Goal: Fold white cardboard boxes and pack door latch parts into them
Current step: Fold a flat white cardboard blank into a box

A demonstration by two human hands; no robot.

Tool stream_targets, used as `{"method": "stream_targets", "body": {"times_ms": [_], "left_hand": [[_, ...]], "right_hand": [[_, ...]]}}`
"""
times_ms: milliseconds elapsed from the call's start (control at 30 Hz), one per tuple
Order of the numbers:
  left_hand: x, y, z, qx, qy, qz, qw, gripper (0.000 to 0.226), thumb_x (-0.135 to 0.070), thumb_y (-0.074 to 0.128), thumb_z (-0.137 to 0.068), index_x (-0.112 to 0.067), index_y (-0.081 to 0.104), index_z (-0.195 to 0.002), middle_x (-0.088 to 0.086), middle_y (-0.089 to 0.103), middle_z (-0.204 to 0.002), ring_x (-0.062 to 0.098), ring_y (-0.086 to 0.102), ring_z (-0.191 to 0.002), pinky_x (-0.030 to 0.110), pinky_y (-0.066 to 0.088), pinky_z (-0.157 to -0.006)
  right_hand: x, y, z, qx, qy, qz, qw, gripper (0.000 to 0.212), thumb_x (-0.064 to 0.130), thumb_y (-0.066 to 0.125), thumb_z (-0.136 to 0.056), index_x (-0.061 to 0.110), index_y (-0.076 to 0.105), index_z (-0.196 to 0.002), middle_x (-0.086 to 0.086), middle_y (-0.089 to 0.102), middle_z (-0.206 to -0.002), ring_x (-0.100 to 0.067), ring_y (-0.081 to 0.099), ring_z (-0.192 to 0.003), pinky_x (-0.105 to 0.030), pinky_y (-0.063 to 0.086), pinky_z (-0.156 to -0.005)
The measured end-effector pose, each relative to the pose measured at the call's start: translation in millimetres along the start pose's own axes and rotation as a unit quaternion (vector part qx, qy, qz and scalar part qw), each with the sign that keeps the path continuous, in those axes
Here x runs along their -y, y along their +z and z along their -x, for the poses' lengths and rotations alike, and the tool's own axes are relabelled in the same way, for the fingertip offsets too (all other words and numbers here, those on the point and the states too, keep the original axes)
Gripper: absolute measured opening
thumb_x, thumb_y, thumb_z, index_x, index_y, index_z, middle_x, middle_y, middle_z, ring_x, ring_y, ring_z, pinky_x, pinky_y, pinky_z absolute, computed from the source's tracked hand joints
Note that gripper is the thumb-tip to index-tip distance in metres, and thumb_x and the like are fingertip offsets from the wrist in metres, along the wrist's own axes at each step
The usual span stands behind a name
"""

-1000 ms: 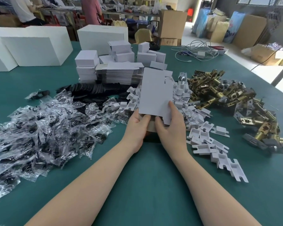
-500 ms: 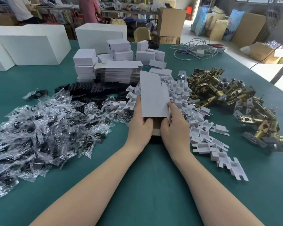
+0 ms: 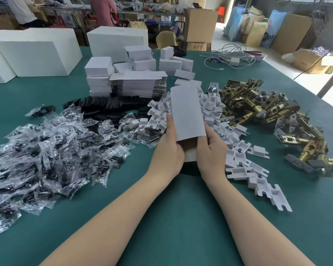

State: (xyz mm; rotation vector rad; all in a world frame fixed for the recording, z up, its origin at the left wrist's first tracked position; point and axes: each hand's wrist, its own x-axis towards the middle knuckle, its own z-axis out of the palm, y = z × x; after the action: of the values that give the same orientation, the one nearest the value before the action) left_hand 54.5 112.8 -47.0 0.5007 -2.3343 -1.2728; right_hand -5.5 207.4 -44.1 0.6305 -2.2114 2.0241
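Note:
A white cardboard box blank (image 3: 186,114) stands upright over the green table (image 3: 171,217), partly folded into a narrow sleeve with its brown inside showing at the bottom. My left hand (image 3: 168,150) grips its left edge, thumb on the front. My right hand (image 3: 211,152) grips its right edge the same way. Brass door latches (image 3: 261,112) lie heaped to the right. White plastic inserts (image 3: 238,156) are scattered behind and right of my hands. A stack of flat box blanks (image 3: 140,83) sits behind.
Clear bags with black parts (image 3: 46,150) cover the left side. Black flat pieces (image 3: 104,106) lie behind them. Folded small white boxes (image 3: 98,73) and large white cartons (image 3: 37,54) stand at the back. Cables (image 3: 229,56) lie far right. People stand beyond the table.
The blank was a wide flat sheet with a notched flap; its sides have been folded in, so it is now a narrow sleeve. Both hands have closed in on its lower edges.

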Motion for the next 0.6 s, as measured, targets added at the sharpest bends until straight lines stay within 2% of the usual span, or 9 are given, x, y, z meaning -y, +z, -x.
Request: {"method": "stream_targets", "body": {"times_ms": [100,200,267,333,367,400,433,500,600], "left_hand": [[0,1,0,0.011,0.034,-0.026,0.999,0.078,-0.014,0.034,-0.096,-0.025,-0.016,-0.155,0.001,0.042,-0.149,0.009,0.045,-0.117,0.024,0.036,-0.090],[0,-5,-3,0.060,0.045,0.056,0.996,0.084,-0.037,0.040,-0.094,-0.021,-0.014,-0.155,-0.003,0.039,-0.151,0.004,0.039,-0.133,0.032,0.037,-0.109],[0,-11,-6,0.073,0.054,0.104,0.990,0.083,-0.044,0.040,-0.094,-0.018,-0.007,-0.157,-0.013,0.035,-0.153,0.001,0.031,-0.140,0.026,0.029,-0.114],[1,-15,-7,0.042,0.029,0.167,0.985,0.076,-0.056,0.035,-0.099,-0.021,0.002,-0.158,-0.038,0.025,-0.147,-0.023,0.020,-0.134,0.006,0.022,-0.109],[2,-16,-9,0.025,-0.003,0.206,0.978,0.074,-0.061,0.032,-0.098,-0.022,0.011,-0.158,-0.039,0.027,-0.145,-0.024,0.023,-0.132,0.005,0.023,-0.108],[3,-17,-10,0.020,-0.042,0.253,0.966,0.069,-0.060,0.031,-0.097,-0.022,0.025,-0.155,-0.030,0.036,-0.148,-0.014,0.032,-0.134,0.014,0.029,-0.112],[5,-18,-12,0.020,-0.087,0.313,0.945,0.057,-0.054,0.033,-0.100,-0.022,0.042,-0.146,-0.017,0.052,-0.142,0.000,0.046,-0.131,0.026,0.039,-0.110],[8,-22,-15,0.021,-0.174,0.422,0.889,0.031,-0.038,0.043,-0.103,-0.020,0.063,-0.119,-0.004,0.073,-0.112,0.014,0.067,-0.105,0.030,0.055,-0.089],[10,-33,-18,0.005,-0.212,0.495,0.843,0.023,-0.032,0.051,-0.100,-0.017,0.067,-0.107,0.003,0.076,-0.096,0.016,0.072,-0.084,0.029,0.059,-0.070]], "right_hand": [[1,0,1,0.000,-0.002,-0.024,1.000,0.035,0.015,0.049,-0.100,0.022,0.066,-0.129,0.019,0.071,-0.114,0.007,0.062,-0.103,-0.015,0.049,-0.085],[0,-4,0,0.013,-0.023,0.002,1.000,0.036,0.016,0.049,-0.100,0.024,0.064,-0.132,0.017,0.070,-0.116,0.006,0.062,-0.104,-0.012,0.049,-0.084],[-1,-7,-3,0.025,-0.031,0.028,0.999,0.042,0.010,0.047,-0.098,0.024,0.061,-0.135,0.017,0.070,-0.118,0.007,0.061,-0.102,-0.012,0.049,-0.084],[-1,-8,-3,0.044,-0.041,0.050,0.997,0.049,0.004,0.045,-0.096,0.023,0.058,-0.138,0.023,0.067,-0.116,0.009,0.059,-0.095,-0.008,0.046,-0.082],[-1,-7,-2,0.057,-0.043,0.054,0.996,0.049,0.003,0.044,-0.096,0.023,0.057,-0.140,0.023,0.066,-0.117,0.007,0.059,-0.098,-0.009,0.045,-0.084],[0,-7,-1,0.071,-0.042,0.052,0.995,0.049,0.004,0.045,-0.097,0.023,0.056,-0.140,0.020,0.066,-0.122,0.004,0.059,-0.107,-0.011,0.045,-0.089],[0,-7,0,0.086,-0.036,0.048,0.995,0.047,0.006,0.046,-0.098,0.024,0.056,-0.140,0.016,0.065,-0.127,0.001,0.057,-0.114,-0.015,0.046,-0.094],[-1,-6,-1,0.118,-0.012,0.037,0.992,0.047,0.007,0.046,-0.099,0.025,0.054,-0.142,0.013,0.064,-0.129,0.004,0.056,-0.117,-0.020,0.046,-0.096],[-3,-9,-5,0.238,0.050,-0.062,0.968,0.058,0.006,0.054,-0.094,0.024,0.044,-0.148,0.007,0.062,-0.134,-0.004,0.056,-0.124,-0.032,0.047,-0.105]]}}
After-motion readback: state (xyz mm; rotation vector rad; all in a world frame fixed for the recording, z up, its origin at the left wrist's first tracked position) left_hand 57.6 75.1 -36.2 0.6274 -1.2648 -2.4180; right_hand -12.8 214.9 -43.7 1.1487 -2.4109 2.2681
